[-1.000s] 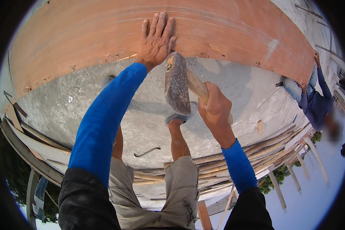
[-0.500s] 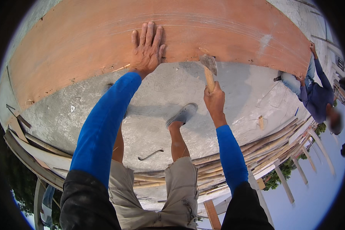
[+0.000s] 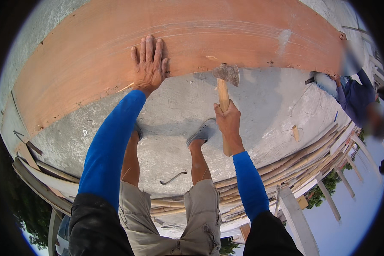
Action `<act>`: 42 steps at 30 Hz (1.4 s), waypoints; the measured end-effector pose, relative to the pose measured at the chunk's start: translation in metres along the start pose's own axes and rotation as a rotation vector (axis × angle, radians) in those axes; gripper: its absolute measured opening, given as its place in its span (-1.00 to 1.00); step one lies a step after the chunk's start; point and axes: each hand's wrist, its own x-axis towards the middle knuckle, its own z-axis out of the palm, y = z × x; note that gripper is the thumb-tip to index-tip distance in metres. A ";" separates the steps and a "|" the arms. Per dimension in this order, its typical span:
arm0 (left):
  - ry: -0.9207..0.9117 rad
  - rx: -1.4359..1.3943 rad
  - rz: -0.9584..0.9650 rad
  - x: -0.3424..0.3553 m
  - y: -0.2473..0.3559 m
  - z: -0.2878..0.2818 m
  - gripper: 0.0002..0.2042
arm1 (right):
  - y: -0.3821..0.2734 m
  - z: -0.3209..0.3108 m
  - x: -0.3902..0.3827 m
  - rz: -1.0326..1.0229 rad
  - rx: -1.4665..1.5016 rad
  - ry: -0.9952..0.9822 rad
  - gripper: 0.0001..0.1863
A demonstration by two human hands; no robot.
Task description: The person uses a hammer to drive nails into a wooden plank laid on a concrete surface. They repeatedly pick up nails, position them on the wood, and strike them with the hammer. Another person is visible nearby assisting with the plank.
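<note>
A long reddish-brown wooden board lies on the concrete, its near edge splintered in places. My left hand rests flat on the board close to that edge, fingers stretched out, holding nothing. In my right hand is a hatchet, gripped around the middle of its pale wooden handle. The worn metal head overlaps the board's near edge in view, to the right of my left hand; whether it touches cannot be told.
At the right end a co-worker in dark blue crouches with a hand at the board. Several bamboo poles lie along the slab's near side. A curved metal bar and a small wood piece lie on the concrete floor.
My left hand appears further left in view, still flat on the board. The hatchet has turned, showing more of its head and handle. The co-worker's upper hand has moved and is blurred.
</note>
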 end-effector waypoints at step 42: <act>-0.807 -0.507 0.037 -0.144 0.406 -0.175 -0.65 | 0.263 -0.272 -0.248 0.925 0.658 -0.193 -0.66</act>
